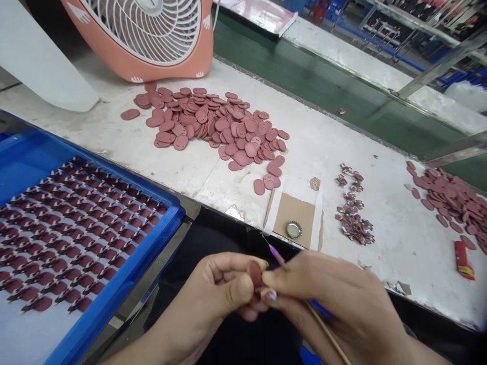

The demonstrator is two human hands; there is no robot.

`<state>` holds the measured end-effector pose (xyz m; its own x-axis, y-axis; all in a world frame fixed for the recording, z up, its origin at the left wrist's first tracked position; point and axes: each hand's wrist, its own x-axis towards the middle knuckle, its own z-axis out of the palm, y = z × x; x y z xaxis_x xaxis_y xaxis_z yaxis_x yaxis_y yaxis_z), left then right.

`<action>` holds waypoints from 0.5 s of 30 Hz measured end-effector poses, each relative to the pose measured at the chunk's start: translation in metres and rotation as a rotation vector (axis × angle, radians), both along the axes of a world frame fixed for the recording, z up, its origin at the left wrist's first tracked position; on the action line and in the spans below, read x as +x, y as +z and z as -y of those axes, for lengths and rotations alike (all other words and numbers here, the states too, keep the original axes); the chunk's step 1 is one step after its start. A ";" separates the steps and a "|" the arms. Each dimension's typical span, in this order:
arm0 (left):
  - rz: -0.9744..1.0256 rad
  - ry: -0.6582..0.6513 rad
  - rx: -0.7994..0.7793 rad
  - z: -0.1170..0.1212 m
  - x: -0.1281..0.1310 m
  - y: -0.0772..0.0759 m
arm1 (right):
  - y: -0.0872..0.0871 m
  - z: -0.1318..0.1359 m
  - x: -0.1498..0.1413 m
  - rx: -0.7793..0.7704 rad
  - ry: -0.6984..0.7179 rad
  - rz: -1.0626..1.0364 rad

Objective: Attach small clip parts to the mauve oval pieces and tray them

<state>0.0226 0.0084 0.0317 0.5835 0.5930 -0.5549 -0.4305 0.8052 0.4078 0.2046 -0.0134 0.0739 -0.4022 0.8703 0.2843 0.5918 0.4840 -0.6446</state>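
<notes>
My left hand point(213, 289) pinches a small pink oval piece point(255, 274) between thumb and fingertips, and part of the piece is hidden by my fingers. My right hand point(335, 299) meets it from the right, its fingertips at the piece. That hand also holds a thin wooden stick point(323, 322) with a purple tip section point(277, 255), which points up and to the left past the piece. A heap of similar pink oval pieces point(205, 121) lies farther up the white workbench point(335, 142).
A blue tray point(152, 238) at left holds rows of pink pieces. Ahead are a cardboard pad point(294, 213) with a metal bottle cap point(294, 230), small dark-pink clusters point(352, 218), and another pink heap point(449, 203). A red-yellow packet point(464, 260), an orange fan point(144, 35) and a green conveyor belt point(304, 66) stand nearby.
</notes>
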 end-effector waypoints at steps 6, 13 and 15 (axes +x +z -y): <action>-0.003 0.006 -0.132 0.003 0.002 -0.023 | -0.012 -0.020 0.003 -0.277 0.028 -0.194; -0.001 0.094 -0.209 0.007 0.005 -0.021 | -0.013 -0.021 0.003 -0.314 0.017 -0.199; -0.014 0.107 -0.216 0.007 0.005 -0.019 | -0.013 -0.021 0.002 -0.317 0.016 -0.205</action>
<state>0.0277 0.0014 0.0126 0.5154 0.5173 -0.6833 -0.5132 0.8248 0.2373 0.2066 0.0079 0.0614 -0.3796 0.9219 0.0773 0.4291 0.2495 -0.8681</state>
